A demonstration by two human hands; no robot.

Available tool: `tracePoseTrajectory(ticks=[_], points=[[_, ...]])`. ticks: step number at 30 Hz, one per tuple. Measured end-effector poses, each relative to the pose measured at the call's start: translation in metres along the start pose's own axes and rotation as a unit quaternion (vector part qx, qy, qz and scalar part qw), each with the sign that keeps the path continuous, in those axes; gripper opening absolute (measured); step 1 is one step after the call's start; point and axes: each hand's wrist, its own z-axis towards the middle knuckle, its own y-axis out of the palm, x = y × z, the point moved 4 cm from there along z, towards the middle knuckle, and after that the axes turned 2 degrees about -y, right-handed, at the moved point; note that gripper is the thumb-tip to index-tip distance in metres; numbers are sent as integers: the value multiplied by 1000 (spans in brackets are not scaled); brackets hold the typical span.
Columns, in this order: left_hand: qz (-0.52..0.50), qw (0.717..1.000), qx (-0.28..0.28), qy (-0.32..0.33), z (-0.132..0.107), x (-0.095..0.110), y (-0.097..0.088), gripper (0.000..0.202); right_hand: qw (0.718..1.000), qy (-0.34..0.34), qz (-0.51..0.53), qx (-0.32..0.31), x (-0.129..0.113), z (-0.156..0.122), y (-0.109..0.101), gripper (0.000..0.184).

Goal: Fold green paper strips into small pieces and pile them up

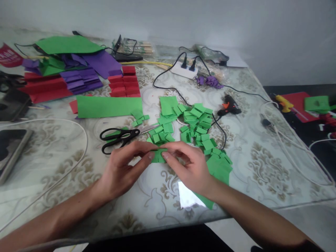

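Between both hands, near the table's front, is a small piece of green paper. My left hand pinches its left end between thumb and fingers. On the right end, my right hand has the same kind of pinch. Black-handled scissors lie open just beyond my left hand, their blades pointing right under or beside green scraps. A heap of small folded green paper pieces spreads beyond and to the right of the hands. Larger green paper lies partly behind my right forearm.
A green strip, folded red paper and purple paper lie at the back left. A white power strip with black cables stands at the back. A black glue gun rests at right, a phone at far left.
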Motion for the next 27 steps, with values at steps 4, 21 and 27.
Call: tracePoseTrajectory(ticks=[4,21,27], points=[[-17,1000,-9,8,2,2,-2,19,999,20,25,-18,-1,0,0,19],[52,990,-33,123,5,12,-4,30,959,173,223,-6,11,0,8,12],[48,996,-35,73,1,9,-4,28,980,124,157,21,11,-1,4,10]])
